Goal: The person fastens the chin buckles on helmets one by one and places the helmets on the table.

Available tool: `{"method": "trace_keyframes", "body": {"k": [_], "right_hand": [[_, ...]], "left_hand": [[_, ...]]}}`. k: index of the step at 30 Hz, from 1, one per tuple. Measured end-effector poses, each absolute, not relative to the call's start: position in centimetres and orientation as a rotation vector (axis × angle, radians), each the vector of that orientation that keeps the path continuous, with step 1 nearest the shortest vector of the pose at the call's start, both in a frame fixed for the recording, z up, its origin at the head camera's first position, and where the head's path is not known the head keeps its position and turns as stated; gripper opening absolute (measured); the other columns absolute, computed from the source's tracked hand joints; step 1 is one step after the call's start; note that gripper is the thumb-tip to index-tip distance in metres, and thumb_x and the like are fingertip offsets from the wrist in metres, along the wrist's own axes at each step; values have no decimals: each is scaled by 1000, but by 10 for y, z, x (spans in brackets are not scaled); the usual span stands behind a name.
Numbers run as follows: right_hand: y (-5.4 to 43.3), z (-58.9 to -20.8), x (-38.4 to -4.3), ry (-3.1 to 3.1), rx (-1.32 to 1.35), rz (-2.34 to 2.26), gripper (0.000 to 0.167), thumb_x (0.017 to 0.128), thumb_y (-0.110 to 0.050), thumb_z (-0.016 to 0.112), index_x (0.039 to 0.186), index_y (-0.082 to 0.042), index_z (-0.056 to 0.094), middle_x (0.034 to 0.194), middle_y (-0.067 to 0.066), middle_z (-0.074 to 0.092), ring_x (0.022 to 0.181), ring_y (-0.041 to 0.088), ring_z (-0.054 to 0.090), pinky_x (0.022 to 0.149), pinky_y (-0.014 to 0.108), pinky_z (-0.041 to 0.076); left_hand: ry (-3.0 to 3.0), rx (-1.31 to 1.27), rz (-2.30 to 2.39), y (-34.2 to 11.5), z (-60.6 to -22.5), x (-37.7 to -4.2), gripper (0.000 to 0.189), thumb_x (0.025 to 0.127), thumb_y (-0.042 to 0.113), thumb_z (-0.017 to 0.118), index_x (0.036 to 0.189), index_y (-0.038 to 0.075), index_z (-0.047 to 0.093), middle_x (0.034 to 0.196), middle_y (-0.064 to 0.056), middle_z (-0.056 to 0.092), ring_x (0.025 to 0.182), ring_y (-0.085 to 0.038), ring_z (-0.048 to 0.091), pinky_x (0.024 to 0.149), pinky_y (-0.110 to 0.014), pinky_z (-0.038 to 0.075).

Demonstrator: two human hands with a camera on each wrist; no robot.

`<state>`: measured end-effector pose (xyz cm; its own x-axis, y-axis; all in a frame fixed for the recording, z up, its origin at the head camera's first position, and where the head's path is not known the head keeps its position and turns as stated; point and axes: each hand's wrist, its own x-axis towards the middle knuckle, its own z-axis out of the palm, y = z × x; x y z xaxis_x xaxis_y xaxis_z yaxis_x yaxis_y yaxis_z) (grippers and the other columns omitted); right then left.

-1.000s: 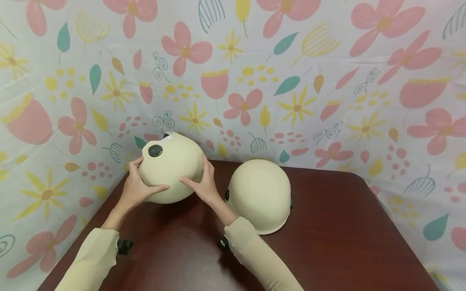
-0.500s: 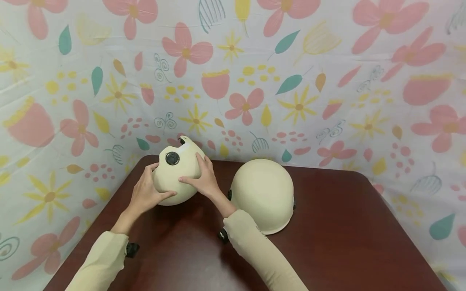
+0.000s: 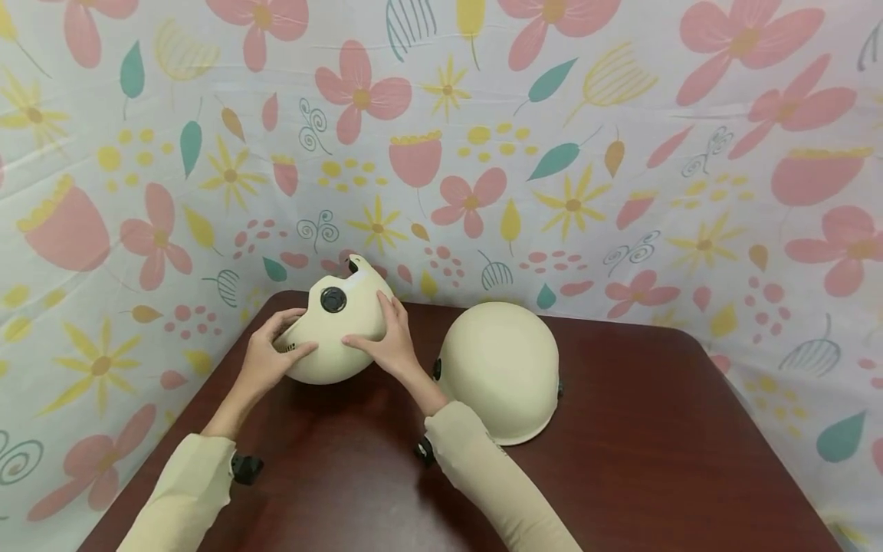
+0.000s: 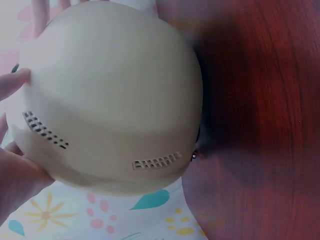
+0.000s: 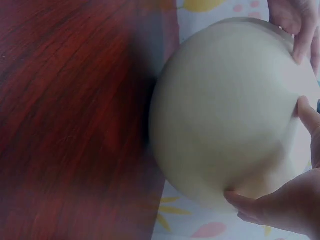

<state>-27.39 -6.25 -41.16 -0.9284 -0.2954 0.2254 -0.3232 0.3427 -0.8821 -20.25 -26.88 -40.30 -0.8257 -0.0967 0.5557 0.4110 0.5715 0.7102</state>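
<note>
Both hands hold a cream helmet [image 3: 331, 330] at the back left of the table, tilted so its notched edge points up and away. A round black fitting [image 3: 333, 299] shows on its side. My left hand [image 3: 267, 351] grips the left part, thumb on the shell beside a slotted vent. My right hand [image 3: 392, 337] grips the right part, thumb and fingers spread on the shell. In the left wrist view the shell [image 4: 115, 80] shows two slotted vents; the right wrist view shows smooth shell [image 5: 220, 110]. The helmet's inside is hidden.
A second cream helmet [image 3: 500, 368] sits dome up on the dark red-brown table [image 3: 635, 452], just right of my right forearm. A floral cloth [image 3: 476, 115] hangs behind and to the left. Small black devices are worn on both wrists.
The held helmet has turned, carrying its black fitting to the right and slightly down. A vent now shows by my left thumb. Both hands have kept their hold; the second helmet stays put.
</note>
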Motion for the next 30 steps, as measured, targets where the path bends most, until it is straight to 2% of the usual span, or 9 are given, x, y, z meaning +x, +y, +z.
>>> {"method": "trace_keyframes", "body": {"k": [2, 5, 8, 10, 21, 24, 30], "right_hand": [[-61, -415, -273, -2547, 584, 1692, 96, 80, -38, 79, 156, -30, 22, 163, 12, 12, 149, 34, 22, 115, 54, 32], [-57, -420, -272, -2532, 586, 1714, 96, 81, -39, 79, 156, -30, 21, 163, 10, 13, 149, 33, 24, 115, 53, 32], [-54, -426, -272, -2519, 583, 1744, 96, 81, -39, 78, 156, -30, 20, 163, 8, 14, 148, 31, 25, 115, 52, 33], [-52, -428, -273, -2517, 587, 1754, 97, 81, -39, 79, 157, -30, 19, 163, 8, 14, 149, 30, 24, 115, 51, 32], [-43, -423, -278, -2537, 634, 1753, 96, 85, -35, 75, 158, -23, 15, 164, 13, 13, 151, 31, 17, 118, 52, 28], [-41, -417, -278, -2513, 602, 1756, 92, 86, -36, 73, 158, -25, 16, 163, 14, 12, 151, 33, 17, 118, 53, 27], [-44, -395, -279, -2476, 627, 1724, 88, 85, -45, 72, 155, -39, 19, 164, 14, 8, 151, 38, 14, 116, 60, 26]], "left_hand": [[-2245, -219, -1247, -272, -404, -201, 49, 82, 6, 78, 128, 2, 61, 116, -20, 67, 95, 16, 52, 82, -2, 41], [-2261, -174, -1313, -277, -405, -197, 44, 85, 10, 76, 126, 3, 63, 111, 1, 70, 92, 17, 55, 80, -4, 45], [-2279, -178, -1407, -282, -406, -194, 41, 87, 13, 74, 125, 2, 63, 104, 24, 63, 93, 15, 58, 81, -5, 47], [-2292, -190, -1442, -282, -405, -194, 38, 88, 13, 73, 123, 0, 64, 100, 31, 60, 94, 15, 58, 82, -5, 48], [-2285, -237, -1493, -278, -407, -195, 32, 89, 9, 71, 116, -7, 64, 95, 30, 62, 89, 15, 60, 80, -6, 49], [-2283, -251, -1509, -277, -408, -196, 32, 88, 9, 72, 116, -6, 65, 94, 29, 62, 89, 14, 60, 79, -8, 50], [-2276, -274, -1540, -275, -406, -198, 32, 87, 11, 73, 114, -5, 67, 93, 26, 64, 89, 11, 62, 78, -10, 52]]}}
